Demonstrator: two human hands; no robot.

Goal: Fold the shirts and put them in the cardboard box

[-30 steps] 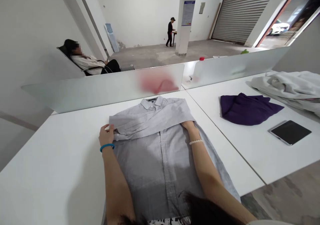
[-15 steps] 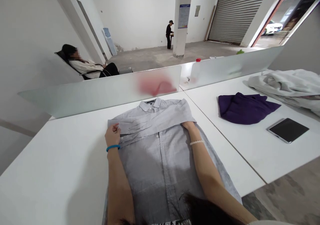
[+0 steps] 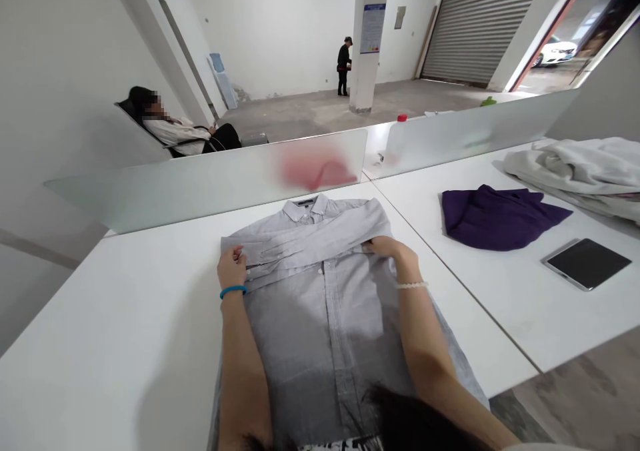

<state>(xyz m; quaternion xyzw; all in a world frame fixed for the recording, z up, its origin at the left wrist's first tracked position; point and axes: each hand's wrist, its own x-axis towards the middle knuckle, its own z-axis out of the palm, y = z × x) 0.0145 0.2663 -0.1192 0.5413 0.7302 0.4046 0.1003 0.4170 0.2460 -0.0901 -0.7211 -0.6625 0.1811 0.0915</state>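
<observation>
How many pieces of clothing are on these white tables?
3: a grey long-sleeved button shirt on the near table, a dark purple cloth on the right-hand table, a pale grey heap beyond it, possibly hiding more.

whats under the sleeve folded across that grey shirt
The folded grey shirt sleeve lies across the chest of the grey long-sleeved button-up shirt. The shirt collar shows above it and the buttoned front below, but the strip of shirt directly beneath the sleeve is covered and can't be seen.
</observation>
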